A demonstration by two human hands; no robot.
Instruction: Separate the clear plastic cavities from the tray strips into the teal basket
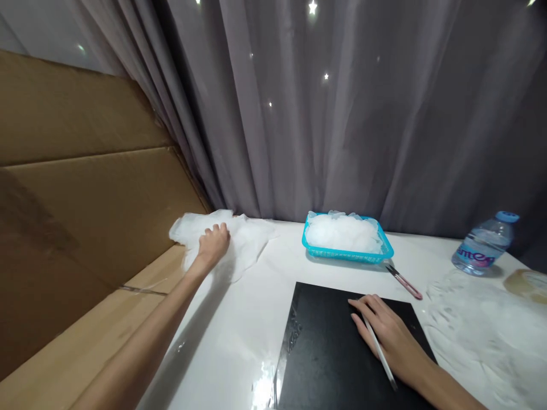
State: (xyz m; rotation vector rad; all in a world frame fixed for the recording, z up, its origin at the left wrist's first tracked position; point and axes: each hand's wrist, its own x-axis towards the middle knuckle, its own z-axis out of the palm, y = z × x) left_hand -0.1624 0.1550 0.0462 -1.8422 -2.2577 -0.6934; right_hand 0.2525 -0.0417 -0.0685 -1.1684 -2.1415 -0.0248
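Note:
My left hand (215, 242) reaches out to a heap of thin, sheer white material (250, 242) at the back left of the table. Its fingers are curled down into the material and closed on it; the fingertips are partly hidden. On a flat black board (316, 353) rests my right hand (391, 336), with a slim white stick-like tool (384, 361) held between thumb and fingers. The tool's tip points away from me, and its exact kind cannot be made out. Behind the board stands a blue plastic basket (346, 254) filled with white, fluffy-looking material (342, 232).
Pink-handled snips (405, 282) lie right of the basket. A water bottle (485, 245) stands at the right, near a roll of tape (527, 285) and a spread of clear-white film (491, 336). A large cardboard box (85, 216) borders the left; a grey curtain (290, 131) hangs behind.

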